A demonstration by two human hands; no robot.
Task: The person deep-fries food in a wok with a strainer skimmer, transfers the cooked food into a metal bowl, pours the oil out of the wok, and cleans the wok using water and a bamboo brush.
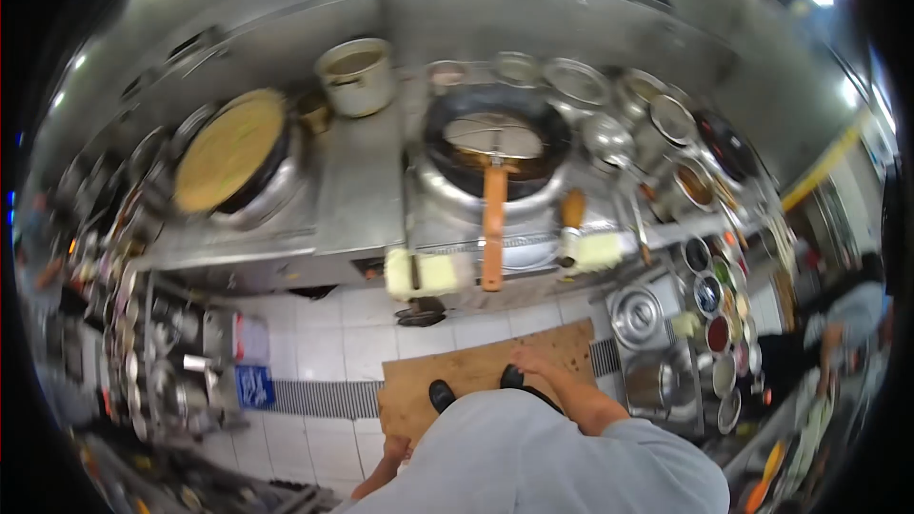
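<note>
My right hand [529, 359] hangs in front of my body above the brown floor mat [428, 362]. Its fingers look loosely bent and apart, with nothing visible in them. Low at my left side is my left hand [397, 447], small and partly turned away, so its fingers do not show clearly. Neither hand touches the stove. Ahead, a black wok [447, 114] holds dark liquid. A round strainer [495, 136] rests in it, its wooden handle [493, 228] pointing toward me over the counter edge.
Left on the stove is a wide pan with a yellowish round surface [233, 148]; behind stands a tall pot [357, 81]. A ladle [609, 140] and several bowls fill the right. Seasoning containers [719, 333] line the right cart. Another person [847, 324] stands far right.
</note>
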